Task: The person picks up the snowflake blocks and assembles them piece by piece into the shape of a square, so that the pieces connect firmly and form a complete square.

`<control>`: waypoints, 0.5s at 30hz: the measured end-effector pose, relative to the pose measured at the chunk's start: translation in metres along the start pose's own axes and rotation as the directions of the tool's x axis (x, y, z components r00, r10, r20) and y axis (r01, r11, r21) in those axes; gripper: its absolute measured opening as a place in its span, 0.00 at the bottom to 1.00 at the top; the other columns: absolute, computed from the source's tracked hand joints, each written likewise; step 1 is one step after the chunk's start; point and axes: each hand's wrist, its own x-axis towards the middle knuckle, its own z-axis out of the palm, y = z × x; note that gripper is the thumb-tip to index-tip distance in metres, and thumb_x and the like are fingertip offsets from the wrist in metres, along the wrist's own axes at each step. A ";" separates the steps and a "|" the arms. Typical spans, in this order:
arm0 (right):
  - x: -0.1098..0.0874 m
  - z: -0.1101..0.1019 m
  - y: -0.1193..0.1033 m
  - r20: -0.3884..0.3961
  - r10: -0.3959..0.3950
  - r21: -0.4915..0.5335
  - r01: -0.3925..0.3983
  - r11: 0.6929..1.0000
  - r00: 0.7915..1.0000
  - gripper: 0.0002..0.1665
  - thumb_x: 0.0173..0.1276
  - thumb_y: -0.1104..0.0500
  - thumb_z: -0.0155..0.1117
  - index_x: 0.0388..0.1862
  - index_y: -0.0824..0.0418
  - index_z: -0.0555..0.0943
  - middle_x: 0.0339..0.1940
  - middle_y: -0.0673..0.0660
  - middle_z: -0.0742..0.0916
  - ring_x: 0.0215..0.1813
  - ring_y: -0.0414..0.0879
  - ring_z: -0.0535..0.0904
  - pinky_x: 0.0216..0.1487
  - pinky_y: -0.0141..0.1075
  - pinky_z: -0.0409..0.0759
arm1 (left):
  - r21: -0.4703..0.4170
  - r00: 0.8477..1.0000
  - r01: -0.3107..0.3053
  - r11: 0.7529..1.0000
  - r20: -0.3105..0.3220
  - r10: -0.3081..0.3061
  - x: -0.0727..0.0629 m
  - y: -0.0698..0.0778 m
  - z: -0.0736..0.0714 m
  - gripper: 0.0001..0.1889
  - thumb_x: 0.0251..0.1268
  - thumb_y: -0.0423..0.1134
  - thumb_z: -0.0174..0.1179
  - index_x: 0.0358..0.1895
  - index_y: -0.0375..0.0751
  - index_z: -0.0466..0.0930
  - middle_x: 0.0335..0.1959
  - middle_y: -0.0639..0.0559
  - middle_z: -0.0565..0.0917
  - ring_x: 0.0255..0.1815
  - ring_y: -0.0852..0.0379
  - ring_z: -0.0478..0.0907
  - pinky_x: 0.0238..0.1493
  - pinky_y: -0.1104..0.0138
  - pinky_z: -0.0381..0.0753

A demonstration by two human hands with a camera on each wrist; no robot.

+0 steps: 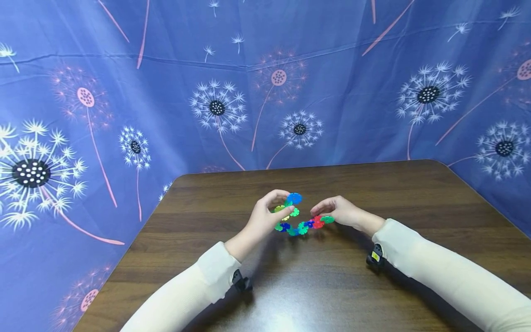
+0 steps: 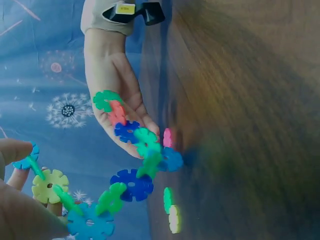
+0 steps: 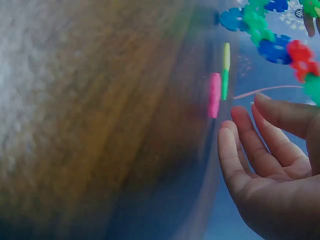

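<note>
A chain of notched plastic discs point(image 1: 303, 228) in blue, green, yellow and red hangs in a curve above the table, between the two hands. My left hand point(image 1: 265, 213) pinches its left end, with thumb and fingers about a yellow disc point(image 2: 50, 186) and a light blue disc point(image 2: 91, 222). At the other end are a red disc point(image 3: 301, 57) and a green disc point(image 3: 312, 89). Close beside that end is my right hand point(image 1: 345, 213), its fingers loosely bent and apart, with nothing between them in the right wrist view.
Low over the brown wooden table point(image 1: 332, 281) in the wrist views lie a loose pink disc point(image 3: 214, 95) and a green and yellow pair of discs point(image 3: 226, 70). A blue dandelion-print cloth point(image 1: 352, 92) hangs behind the table. Each sleeve carries a black wrist camera point(image 1: 375, 258).
</note>
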 end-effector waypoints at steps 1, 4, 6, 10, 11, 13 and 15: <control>0.000 0.001 0.000 0.017 0.001 0.007 -0.001 1.000 1.000 0.18 0.62 0.70 0.64 0.52 0.73 0.80 0.50 0.66 0.86 0.48 0.46 0.84 0.49 0.35 0.80 | -0.021 1.000 0.007 1.000 -0.004 -0.007 -0.001 -0.001 0.000 0.13 0.63 0.33 0.64 0.50 0.38 0.79 0.48 0.41 0.83 0.54 0.46 0.79 0.60 0.51 0.74; 0.000 0.003 0.004 0.051 -0.016 0.002 0.016 1.000 0.999 0.19 0.60 0.72 0.65 0.52 0.74 0.80 0.48 0.66 0.87 0.45 0.39 0.82 0.45 0.30 0.78 | -0.069 1.000 0.022 0.997 -0.009 -0.022 -0.003 -0.004 0.000 0.12 0.63 0.31 0.62 0.50 0.35 0.78 0.48 0.39 0.84 0.53 0.47 0.79 0.56 0.54 0.77; 0.001 0.004 0.006 0.061 -0.038 -0.008 0.039 0.999 0.997 0.18 0.59 0.74 0.64 0.50 0.74 0.80 0.47 0.67 0.87 0.44 0.39 0.82 0.43 0.28 0.78 | -0.095 0.999 0.040 0.995 -0.012 -0.041 -0.004 -0.006 0.000 0.12 0.63 0.30 0.62 0.50 0.34 0.78 0.48 0.38 0.84 0.52 0.48 0.79 0.54 0.56 0.78; 0.002 0.007 0.006 0.040 -0.044 -0.056 0.046 0.997 0.998 0.18 0.56 0.74 0.67 0.47 0.72 0.83 0.46 0.65 0.88 0.48 0.45 0.82 0.42 0.29 0.79 | -0.137 0.995 0.092 0.986 -0.026 -0.097 -0.007 -0.010 0.001 0.13 0.62 0.29 0.62 0.49 0.35 0.78 0.48 0.40 0.83 0.51 0.53 0.79 0.52 0.61 0.79; 0.003 0.008 0.005 0.023 -0.026 -0.078 0.028 0.997 0.999 0.17 0.55 0.73 0.69 0.46 0.70 0.84 0.45 0.63 0.88 0.46 0.45 0.81 0.41 0.30 0.79 | -0.146 0.994 0.101 0.984 -0.029 -0.107 -0.008 -0.011 0.001 0.13 0.62 0.29 0.62 0.49 0.35 0.78 0.48 0.40 0.83 0.50 0.54 0.79 0.51 0.62 0.79; 0.004 0.010 0.004 -0.003 -0.004 -0.119 0.004 0.993 1.000 0.17 0.54 0.71 0.72 0.45 0.67 0.85 0.43 0.60 0.89 0.44 0.44 0.81 0.39 0.32 0.78 | -0.152 0.991 0.120 0.981 -0.041 -0.128 -0.009 -0.013 0.001 0.12 0.62 0.29 0.63 0.48 0.35 0.78 0.47 0.39 0.83 0.49 0.54 0.79 0.51 0.63 0.79; 0.006 0.012 0.003 -0.024 0.029 -0.148 -0.033 0.988 0.999 0.17 0.53 0.69 0.74 0.44 0.65 0.86 0.39 0.57 0.89 0.38 0.42 0.79 0.36 0.34 0.77 | -0.144 0.989 0.129 0.981 -0.055 -0.138 -0.011 -0.016 0.001 0.11 0.61 0.29 0.63 0.47 0.36 0.79 0.46 0.40 0.84 0.47 0.55 0.79 0.51 0.64 0.78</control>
